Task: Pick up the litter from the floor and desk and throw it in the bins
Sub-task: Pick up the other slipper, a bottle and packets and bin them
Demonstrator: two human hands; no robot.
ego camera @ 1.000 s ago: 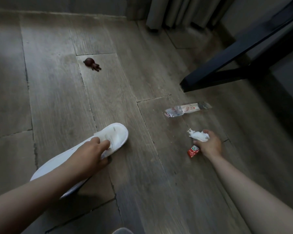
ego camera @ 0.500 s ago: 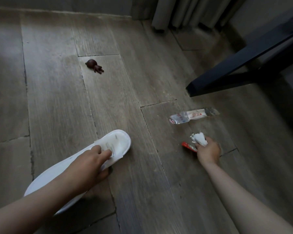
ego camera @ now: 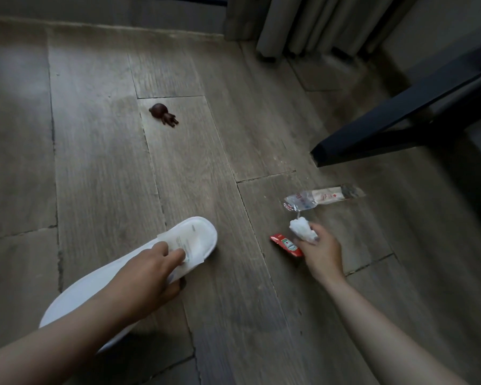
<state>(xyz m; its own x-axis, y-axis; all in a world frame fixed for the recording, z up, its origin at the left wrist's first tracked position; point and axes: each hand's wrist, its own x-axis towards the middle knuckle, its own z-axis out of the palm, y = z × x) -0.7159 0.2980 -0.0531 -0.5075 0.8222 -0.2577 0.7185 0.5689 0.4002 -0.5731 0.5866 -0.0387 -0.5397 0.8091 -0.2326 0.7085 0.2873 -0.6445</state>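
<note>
My left hand (ego camera: 147, 276) grips a white disposable slipper (ego camera: 195, 240) by its strap, low over the wooden floor. My right hand (ego camera: 321, 254) holds a crumpled white tissue (ego camera: 301, 230) in its fingers and a red sachet (ego camera: 286, 245) that sticks out to the left. Just beyond that hand, a clear plastic wrapper with red print (ego camera: 321, 197) lies flat on the floor. A small dark brown figurine (ego camera: 164, 114) lies farther off, towards the upper left.
A dark blue furniture leg (ego camera: 400, 120) slants down to the floor at the right. Grey curtains (ego camera: 303, 23) hang at the back by the wall. No bin is in view.
My right hand has lifted the red sachet off the floor together with the tissue and moved slightly towards the clear wrapper. My left hand keeps its hold on the slipper.
</note>
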